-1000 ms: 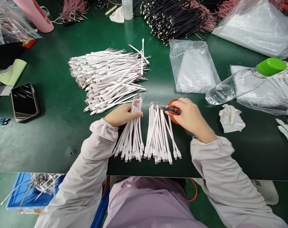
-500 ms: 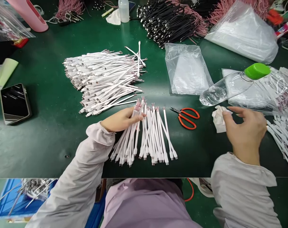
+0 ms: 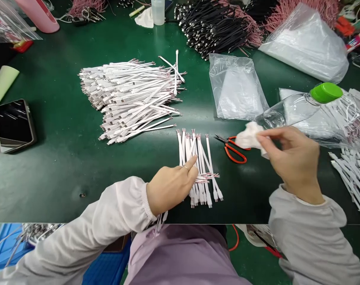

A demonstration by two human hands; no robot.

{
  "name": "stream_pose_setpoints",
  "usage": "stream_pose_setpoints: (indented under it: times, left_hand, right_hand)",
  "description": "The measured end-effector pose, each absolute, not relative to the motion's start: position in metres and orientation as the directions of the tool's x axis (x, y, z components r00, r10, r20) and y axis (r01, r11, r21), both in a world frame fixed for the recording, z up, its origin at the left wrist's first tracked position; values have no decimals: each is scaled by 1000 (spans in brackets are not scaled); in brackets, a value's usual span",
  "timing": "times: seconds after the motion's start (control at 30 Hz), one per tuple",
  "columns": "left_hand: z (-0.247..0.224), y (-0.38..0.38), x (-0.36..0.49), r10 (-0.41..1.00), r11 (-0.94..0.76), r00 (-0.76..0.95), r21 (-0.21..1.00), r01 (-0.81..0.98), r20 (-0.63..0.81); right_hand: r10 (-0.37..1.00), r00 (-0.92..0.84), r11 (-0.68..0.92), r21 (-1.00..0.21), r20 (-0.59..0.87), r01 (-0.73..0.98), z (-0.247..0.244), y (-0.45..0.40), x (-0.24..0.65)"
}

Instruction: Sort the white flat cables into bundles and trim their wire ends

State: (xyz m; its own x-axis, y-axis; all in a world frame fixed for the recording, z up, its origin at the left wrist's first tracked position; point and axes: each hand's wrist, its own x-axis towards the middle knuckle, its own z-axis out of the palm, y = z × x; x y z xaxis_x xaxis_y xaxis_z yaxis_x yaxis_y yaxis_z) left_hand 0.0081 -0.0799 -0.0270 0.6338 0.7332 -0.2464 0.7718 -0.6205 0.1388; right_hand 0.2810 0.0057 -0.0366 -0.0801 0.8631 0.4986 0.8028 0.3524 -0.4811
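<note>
My left hand (image 3: 172,186) is closed round a bundle of white cables. Their pink wire ends (image 3: 208,177) stick out to its right, and their plugs (image 3: 160,225) hang below at the table's front edge. Under and beside that hand lie several loose white cables (image 3: 202,158), wire ends away from me. My right hand (image 3: 295,158) pinches a crumpled white tissue (image 3: 249,135), which partly covers one handle of the red-handled scissors (image 3: 235,153). A large pile of white cables (image 3: 132,99) lies farther back, left of centre.
A clear bottle with a green cap (image 3: 326,93) lies beyond my right hand, near plastic bags (image 3: 239,89). A phone (image 3: 15,126) is at the left. Black cables (image 3: 212,29) are heaped at the back; more white cables (image 3: 350,178) lie at the right edge.
My left hand has moved toward me and turned, so the held bundle's wire ends now point right. My right hand has lifted the tissue and carried it left, over the scissors' handle.
</note>
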Motion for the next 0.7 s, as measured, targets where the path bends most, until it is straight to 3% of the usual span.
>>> stream_pose_setpoints:
  times: [0.1, 0.2, 0.3, 0.57, 0.7]
  left_hand:
    - [-30, -81, 5, 744, -604, 612, 121, 788, -267]
    - [-37, -81, 1, 747, -594, 608, 140, 792, -271]
    - [-44, -80, 0, 743, -592, 618, 180, 786, -257]
    - [-51, -81, 4, 744, -595, 620, 173, 785, -249]
    - [-51, -84, 6, 750, -592, 614, 165, 789, -245]
  right_hand:
    - [780, -465, 622, -428, 420, 656, -20, 13, 231]
    - [714, -655, 679, -471, 246, 563, -30, 22, 197]
    - [696, -700, 676, -471, 157, 567, -54, 24, 181]
    - [778, -595, 594, -544, 202, 592, -61, 31, 175]
    - [638, -768, 667, -531, 44, 523, -50, 38, 168]
